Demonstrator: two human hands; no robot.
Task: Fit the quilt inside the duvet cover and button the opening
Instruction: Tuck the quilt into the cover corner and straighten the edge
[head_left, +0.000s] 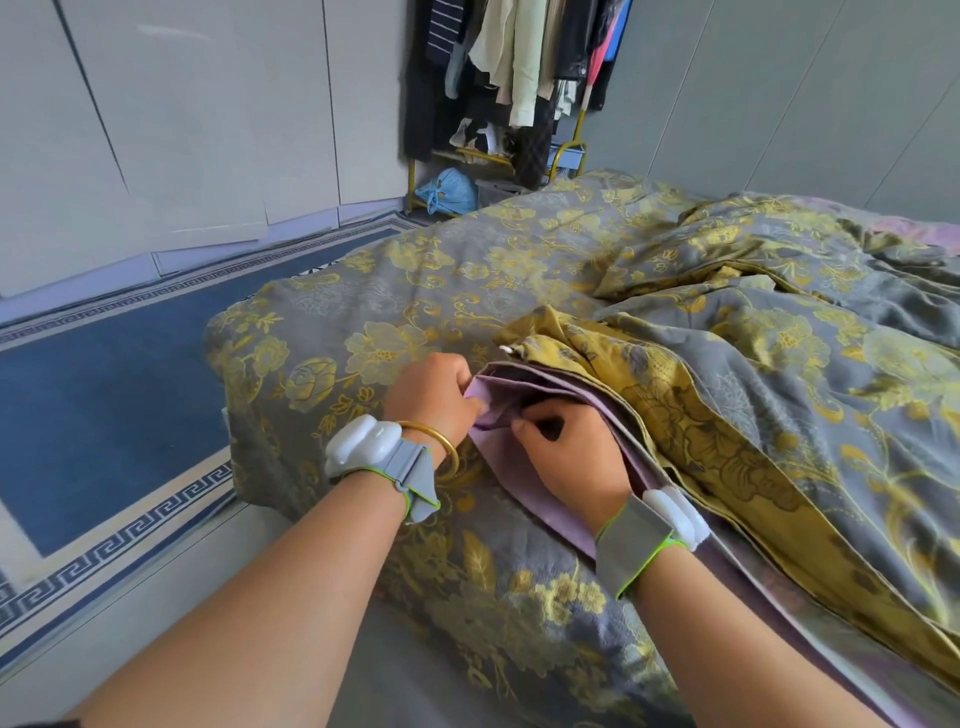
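A grey duvet cover (467, 270) with yellow flowers lies bulky across the bed. Its opening runs along the near right side, where a lilac inner edge (524, 483) and a mustard-yellow flap (675, 415) show. My left hand (434, 397) pinches the lilac edge at the corner of the opening. My right hand (576, 452) grips the same lilac edge just to the right, fingers curled over it. A small white button (503, 349) sits on the yellow flap just beyond my hands. The quilt itself is hidden inside the cover.
A blue patterned rug (104, 395) covers the floor to the left of the bed. A clothes rack (519, 78) with hanging garments and a blue bag (449, 189) stands at the far end. White cupboard doors (182, 130) line the left wall.
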